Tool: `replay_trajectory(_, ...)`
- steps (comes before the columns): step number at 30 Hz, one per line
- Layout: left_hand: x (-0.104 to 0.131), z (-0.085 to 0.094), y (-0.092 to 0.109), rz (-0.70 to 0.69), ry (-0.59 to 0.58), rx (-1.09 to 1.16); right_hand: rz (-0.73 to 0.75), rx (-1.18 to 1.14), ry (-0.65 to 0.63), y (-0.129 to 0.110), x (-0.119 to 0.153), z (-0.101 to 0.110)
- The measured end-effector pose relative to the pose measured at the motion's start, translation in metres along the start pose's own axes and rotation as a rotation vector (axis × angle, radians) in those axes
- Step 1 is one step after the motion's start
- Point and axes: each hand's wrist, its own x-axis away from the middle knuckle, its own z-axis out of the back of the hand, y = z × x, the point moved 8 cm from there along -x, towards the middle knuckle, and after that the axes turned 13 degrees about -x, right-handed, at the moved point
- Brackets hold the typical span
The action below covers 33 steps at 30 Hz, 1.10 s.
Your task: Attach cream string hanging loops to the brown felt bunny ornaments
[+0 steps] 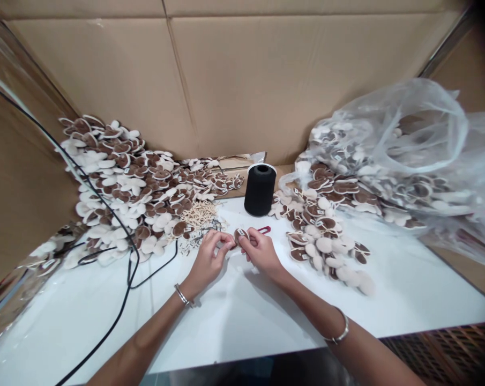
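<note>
Over the middle of the white table point(226, 316), my right hand point(262, 251) is closed on a small brown plush piece with a pale edge point(240, 234). A slim dark-red tool point(263, 230) shows just beyond that hand; whether the hand touches it, I cannot tell. My left hand point(214, 251) is pinched at the left edge of the same plush piece, its thumb and forefinger together. What lies between those fingertips is too small to make out. Behind both hands stands a cone of black thread point(260, 190).
A large heap of brown and cream plush pieces point(121, 182) fills the left, with short pale strips point(200, 214) beside it. More plush pieces point(326, 241) lie right, below a clear plastic bag point(419, 128). A black cable point(124, 305) crosses the left; cardboard walls point(242, 80) stand behind.
</note>
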Motion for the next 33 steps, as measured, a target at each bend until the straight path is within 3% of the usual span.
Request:
replay_trajectory(4,-0.001,0.001,-0.006,0.064,-0.008,0.132,-0.014,-0.032,0.018,-0.002,-0.001,0.003)
replay_trajectory(7,-0.001,0.009,-0.007,0.078,0.052,0.141,-0.018,-0.069,0.020,-0.005,-0.001,0.003)
replay_trajectory(10,-0.001,0.017,-0.001,-0.002,0.121,-0.060,-0.011,-0.079,0.001,-0.007,0.000,0.001)
replay_trajectory(14,-0.001,0.011,0.009,-0.164,0.125,-0.328,0.001,-0.058,-0.034,-0.008,0.002,-0.004)
replay_trajectory(19,-0.001,0.007,0.011,-0.239,0.128,-0.427,0.007,-0.021,-0.056,-0.006,0.003,-0.005)
replay_trajectory(25,0.005,0.014,0.022,-0.397,0.250,-0.620,0.000,-0.005,-0.053,-0.006,0.003,-0.006)
replay_trajectory(28,0.008,0.014,0.026,-0.433,0.277,-0.649,0.002,-0.013,-0.052,-0.004,0.002,-0.006)
replay_trajectory(33,0.005,0.013,0.025,-0.372,0.210,-0.497,0.010,-0.033,-0.034,-0.001,0.001,-0.003)
